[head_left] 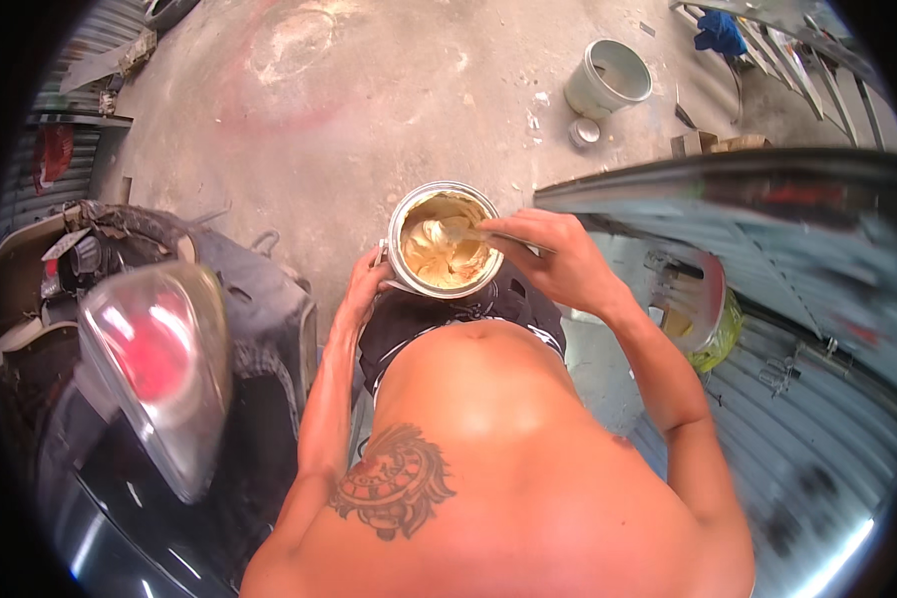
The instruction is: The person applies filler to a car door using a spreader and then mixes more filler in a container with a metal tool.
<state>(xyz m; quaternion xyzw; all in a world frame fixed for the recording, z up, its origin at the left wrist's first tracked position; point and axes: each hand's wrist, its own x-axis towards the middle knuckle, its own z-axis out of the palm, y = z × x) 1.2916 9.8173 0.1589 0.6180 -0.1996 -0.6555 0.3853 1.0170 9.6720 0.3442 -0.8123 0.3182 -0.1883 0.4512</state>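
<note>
In front of my waist, an open round metal can (447,187) holds thick, creamy yellow-beige paste (437,253) with swirled ridges. My left hand (367,283) grips the can by its left side, with part of the fingers hidden behind the wall. Over the right rim, my right hand (560,257) is closed around a thin, flat spatula-like tool (503,237). The tool's far end reaches into the paste, so its tip is hard to make out.
At left stands a car body part with a headlight (154,364). A grey bucket (608,80) and small tin (584,133) sit on the concrete floor (369,90). To the right are a long blurred panel (728,194), a container with a green bag (716,334) and corrugated metal (807,439).
</note>
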